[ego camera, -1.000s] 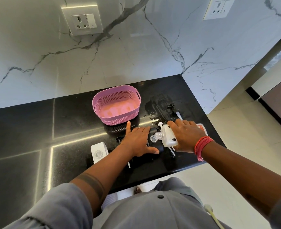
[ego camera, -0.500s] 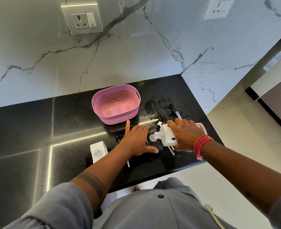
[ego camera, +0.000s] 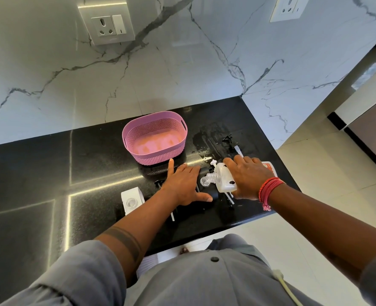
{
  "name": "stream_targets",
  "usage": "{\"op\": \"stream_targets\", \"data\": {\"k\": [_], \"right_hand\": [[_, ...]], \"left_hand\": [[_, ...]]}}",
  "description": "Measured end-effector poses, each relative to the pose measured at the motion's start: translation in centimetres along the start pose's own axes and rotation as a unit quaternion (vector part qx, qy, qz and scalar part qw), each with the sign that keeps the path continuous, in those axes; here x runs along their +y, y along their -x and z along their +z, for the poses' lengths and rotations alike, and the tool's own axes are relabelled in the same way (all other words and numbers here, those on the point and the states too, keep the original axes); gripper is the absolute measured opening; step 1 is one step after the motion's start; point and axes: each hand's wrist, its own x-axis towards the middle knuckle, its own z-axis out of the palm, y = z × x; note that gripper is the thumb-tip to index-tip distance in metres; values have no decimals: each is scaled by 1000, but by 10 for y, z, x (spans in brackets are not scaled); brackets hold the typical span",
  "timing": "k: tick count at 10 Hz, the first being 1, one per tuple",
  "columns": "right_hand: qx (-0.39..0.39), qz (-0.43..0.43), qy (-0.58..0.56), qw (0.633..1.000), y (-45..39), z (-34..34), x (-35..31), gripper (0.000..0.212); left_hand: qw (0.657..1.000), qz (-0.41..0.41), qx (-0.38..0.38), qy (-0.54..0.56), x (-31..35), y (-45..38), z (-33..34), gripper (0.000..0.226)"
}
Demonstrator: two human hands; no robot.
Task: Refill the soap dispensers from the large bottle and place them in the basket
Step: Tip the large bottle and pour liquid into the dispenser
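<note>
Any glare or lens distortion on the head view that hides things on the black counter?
Head view: bright light streaks cross the counter left of the left hand; black parts beside the right hand blend into the dark stone; the wide lens bows the wall sockets; the pink basket is sharp.

Grey button-up shirt with short sleeves and one dark button showing. A dark band tattoo wraps the left forearm, and the right wrist has a bunch of red threads — loose end dangling.
</note>
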Motion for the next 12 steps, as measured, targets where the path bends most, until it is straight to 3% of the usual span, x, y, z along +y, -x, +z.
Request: {"op": "stream_targets", "data": {"k": [12], "right_hand": [[-6, 11, -4, 1000, 3, -2, -3, 104]], "left_hand": [[1000, -6, -11, -5, 0, -3, 1, 125]]}}
